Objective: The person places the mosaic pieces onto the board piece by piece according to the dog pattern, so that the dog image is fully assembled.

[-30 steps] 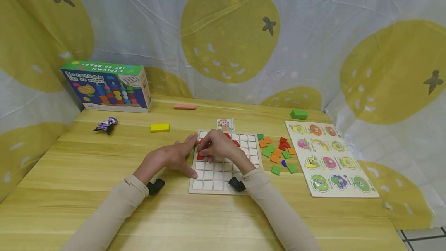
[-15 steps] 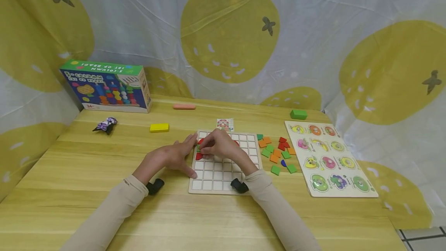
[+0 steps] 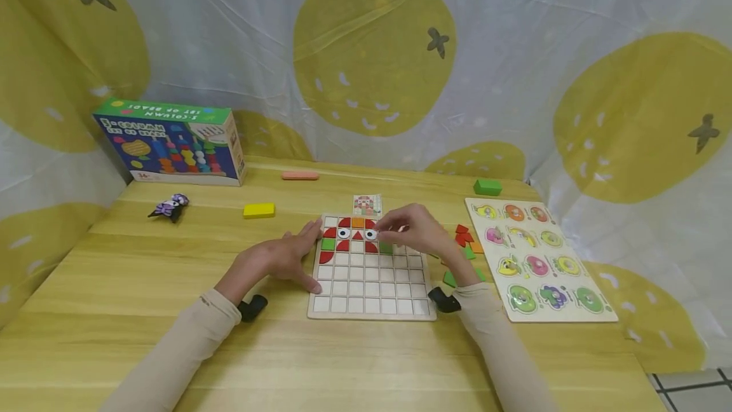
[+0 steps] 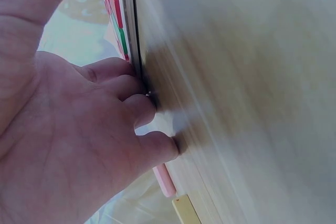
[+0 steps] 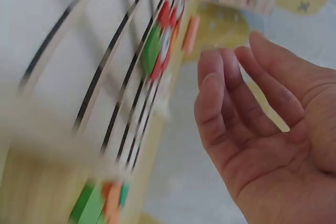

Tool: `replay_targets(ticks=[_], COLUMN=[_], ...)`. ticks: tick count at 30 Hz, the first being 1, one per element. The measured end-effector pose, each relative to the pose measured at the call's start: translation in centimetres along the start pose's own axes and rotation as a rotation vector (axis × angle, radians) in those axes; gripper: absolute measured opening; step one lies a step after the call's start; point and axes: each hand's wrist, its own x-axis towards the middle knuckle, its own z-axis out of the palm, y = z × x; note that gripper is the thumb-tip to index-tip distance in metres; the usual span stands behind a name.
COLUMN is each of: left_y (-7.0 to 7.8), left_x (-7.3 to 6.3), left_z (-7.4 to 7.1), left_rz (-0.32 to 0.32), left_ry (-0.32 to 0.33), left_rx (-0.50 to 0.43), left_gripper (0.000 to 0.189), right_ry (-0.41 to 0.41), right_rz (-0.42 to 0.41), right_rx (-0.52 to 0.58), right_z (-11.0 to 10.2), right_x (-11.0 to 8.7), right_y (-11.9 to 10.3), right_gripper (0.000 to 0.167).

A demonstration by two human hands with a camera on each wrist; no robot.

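Observation:
A wooden grid board (image 3: 372, 288) lies on the table, its upper rows partly filled with red, orange and green tiles and two round eye tiles (image 3: 343, 233). A green tile (image 3: 328, 244) sits in the left column, above a red quarter-round tile (image 3: 325, 257). My left hand (image 3: 277, 259) rests along the board's left edge, fingertips at its upper side and thumb on its lower-left border. Over the upper right of the board hovers my right hand (image 3: 416, 231). Its fingers (image 5: 210, 108) are loosely bent, with nothing between them in the right wrist view.
Loose red tiles (image 3: 464, 235) and green tiles lie right of the board, partly behind the right arm. A fruit puzzle board (image 3: 563, 294) lies farther right. Behind the grid is a small pattern card (image 3: 366, 205). A yellow block (image 3: 259, 210) and a bead-set box (image 3: 171, 151) stand left.
My right hand has left the board's left column and moved right, uncovering the eye tiles and the green tile it was fingering. My left hand has stayed put.

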Motion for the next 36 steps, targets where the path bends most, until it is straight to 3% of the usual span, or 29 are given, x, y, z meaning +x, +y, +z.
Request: replay_targets(ticks=[6,10,16,24,36], left_y=[0.1,-0.1,-0.3,-0.1,-0.1], left_x=[-0.1,-0.2,-0.6,-0.6,-0.2], left_z=[0.1,-0.1,-0.3,-0.1,0.0], left_rz=[-0.008,-0.001,0.011,0.016,0.025], left_ry=[-0.003,0.002,0.008,0.004,-0.009], left_rx=[-0.003,0.002,-0.008,-0.019,-0.02], left_gripper=[0.141,0.141,0.141,0.141,0.14], right_ry=[0.111,0.111,0.124,0.147,0.079], right_rz=[0.106,0.165,0.258,0.306,0.359], right_rx=[-0.039,-0.096,-0.107,-0.152,-0.163], right_z=[-4.4,-6.0,-7.1,-9.0,-8.9], right_x=[-3.9,-5.0,-5.5,-7.5,-7.5], right_y=[4.8,6.6,8.0,9.9,9.7], right_gripper=[0.02,0.021,0.025,0.024,0.013])
